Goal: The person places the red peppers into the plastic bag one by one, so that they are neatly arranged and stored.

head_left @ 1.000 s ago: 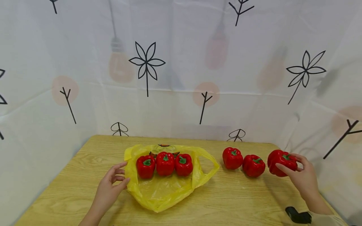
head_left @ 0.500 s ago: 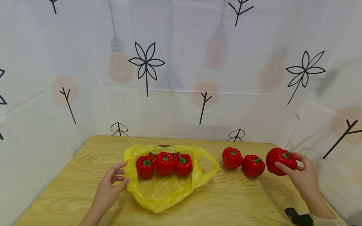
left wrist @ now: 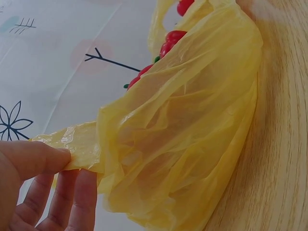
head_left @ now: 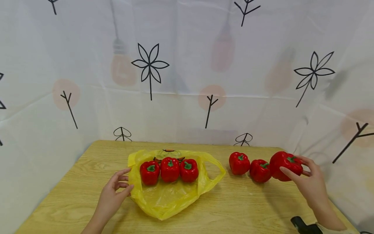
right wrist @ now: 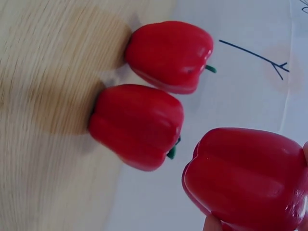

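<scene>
Aloft, right hand around red pepper.

Below the grip we see a wood-grained table, and beyond the grip a pale cloth printed with black flowers and twigs.

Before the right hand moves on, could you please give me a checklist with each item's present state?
1. Held pepper gripped by the right hand: ok, thumb and fingers round it.
2. Held pepper off the table: ok, it appears raised.
3. Left hand pinching the yellow bag: ok.
4. Bag mouth open, with room: ok, bare space shows in front of the three peppers inside.
5. Low path clear: not ok, two loose peppers stand between.
6. Bag's underside intact: cannot tell, hidden.
</scene>
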Motion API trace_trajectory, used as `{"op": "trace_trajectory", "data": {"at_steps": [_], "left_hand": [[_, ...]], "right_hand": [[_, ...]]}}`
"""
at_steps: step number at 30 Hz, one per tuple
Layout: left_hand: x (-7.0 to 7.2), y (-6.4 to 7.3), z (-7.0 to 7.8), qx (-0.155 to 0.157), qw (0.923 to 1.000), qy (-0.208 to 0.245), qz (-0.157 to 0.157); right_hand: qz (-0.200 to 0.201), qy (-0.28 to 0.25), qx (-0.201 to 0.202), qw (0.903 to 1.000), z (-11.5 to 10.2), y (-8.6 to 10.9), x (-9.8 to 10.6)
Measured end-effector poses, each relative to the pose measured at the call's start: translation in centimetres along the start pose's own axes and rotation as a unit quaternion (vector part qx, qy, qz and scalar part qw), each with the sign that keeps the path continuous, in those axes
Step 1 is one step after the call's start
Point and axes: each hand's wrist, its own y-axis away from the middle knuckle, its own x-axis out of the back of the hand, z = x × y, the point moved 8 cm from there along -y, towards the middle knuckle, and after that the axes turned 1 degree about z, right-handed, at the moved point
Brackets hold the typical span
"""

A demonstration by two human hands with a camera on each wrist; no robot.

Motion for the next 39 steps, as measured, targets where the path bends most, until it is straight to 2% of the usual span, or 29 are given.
{"op": "trace_trajectory", "data": {"at_steps": [11,18,25,39], "left_hand": [[0.0,0.0,-0.1,0.003,1.0,0.001,0.0],[0.0,-0.1,-0.3,0.007,1.0,-0.001,0.002],[-0.1,0.0,-0.2,0.004,1.0,0.002,0.0],[-0.2,-0.2,-0.5,0.009,0.9999,0.004,-0.004]], "right_hand": [[-0.016,-0.005,-0.007,0.9998,-1.5,1.2,-1.1],[-0.023,-0.011,0.006,0.9996,-2.6,1.8,-1.9],[-0.029,-0.019,0.003,0.9994,-3.0,2.1,-2.6],[-0.022,-0.035,0.036,0.9985,-4.3,2.3,-3.8]]}}
